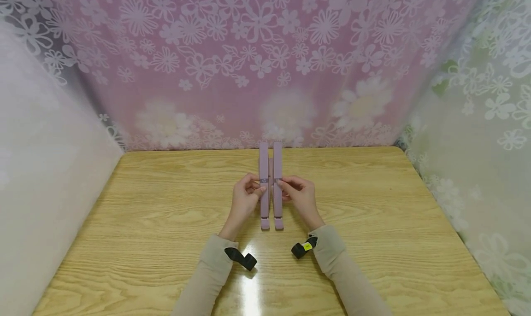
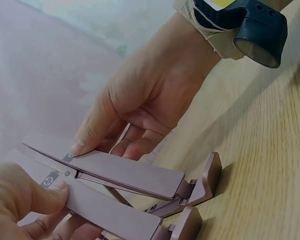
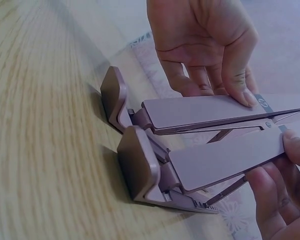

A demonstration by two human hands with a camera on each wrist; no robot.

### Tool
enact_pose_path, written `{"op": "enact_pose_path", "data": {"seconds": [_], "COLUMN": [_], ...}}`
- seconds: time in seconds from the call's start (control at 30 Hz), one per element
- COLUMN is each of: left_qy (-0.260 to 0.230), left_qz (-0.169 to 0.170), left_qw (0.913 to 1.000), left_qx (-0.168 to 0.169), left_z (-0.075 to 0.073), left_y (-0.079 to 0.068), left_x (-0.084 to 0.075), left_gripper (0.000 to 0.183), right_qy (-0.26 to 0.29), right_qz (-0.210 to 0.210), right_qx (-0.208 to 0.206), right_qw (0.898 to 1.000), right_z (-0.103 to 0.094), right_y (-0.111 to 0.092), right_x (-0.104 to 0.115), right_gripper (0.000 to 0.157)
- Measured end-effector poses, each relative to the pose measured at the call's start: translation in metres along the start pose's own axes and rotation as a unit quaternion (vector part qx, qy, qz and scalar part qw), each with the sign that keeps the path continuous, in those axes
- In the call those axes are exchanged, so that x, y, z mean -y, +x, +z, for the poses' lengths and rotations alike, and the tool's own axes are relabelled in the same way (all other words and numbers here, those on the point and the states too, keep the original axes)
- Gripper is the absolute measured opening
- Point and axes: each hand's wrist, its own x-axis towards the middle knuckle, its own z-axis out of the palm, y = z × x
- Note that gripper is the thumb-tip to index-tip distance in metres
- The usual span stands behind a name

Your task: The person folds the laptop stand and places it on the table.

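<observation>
A mauve folding laptop stand stands on the table, its two long arms side by side with a narrow gap between them. Dark bands with an HP logo cross the arms about halfway along. My left hand pinches the left arm at its band, thumb on top and fingers underneath. On the other side, my right hand grips the right arm in the same way. In the right wrist view the arms slope up from the base, and two upturned front lips sit at the near ends. Thin struts show beneath the arms.
The wood-grain table reaches back to a pink flowered curtain. Pale sheets hang at the left and the right side. Black straps with small cameras are on both wrists, over beige sleeves.
</observation>
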Motion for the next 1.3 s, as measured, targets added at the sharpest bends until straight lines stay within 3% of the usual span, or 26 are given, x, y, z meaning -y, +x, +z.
{"op": "enact_pose_path", "data": {"seconds": [0.17, 0.4, 0.77, 1.03, 1.3], "left_qy": [-0.014, -0.017, -0.032, -0.018, -0.012], "left_qz": [0.005, 0.015, 0.016, 0.013, 0.023], "left_qw": [0.9998, 0.9996, 0.9988, 0.9992, 0.9995], "left_qx": [0.010, 0.017, 0.033, 0.033, 0.017], "left_z": [0.004, 0.004, 0.000, -0.001, 0.005], "left_y": [-0.001, -0.011, -0.009, -0.009, 0.003], "left_x": [-0.003, -0.029, -0.029, -0.031, 0.005], "left_gripper": [0.020, 0.019, 0.018, 0.019, 0.019], "right_qy": [0.000, 0.003, -0.004, -0.005, 0.002], "right_qz": [0.008, 0.010, 0.007, 0.001, 0.010], "right_qx": [-0.002, -0.004, -0.021, -0.020, -0.011], "right_qw": [1.000, 1.000, 1.000, 1.000, 1.000], "right_z": [0.000, 0.001, 0.004, 0.007, 0.009], "right_y": [-0.002, -0.001, 0.007, 0.006, -0.001], "right_x": [0.004, 0.003, -0.021, -0.020, 0.001], "right_gripper": [0.017, 0.018, 0.022, 0.021, 0.019]}}
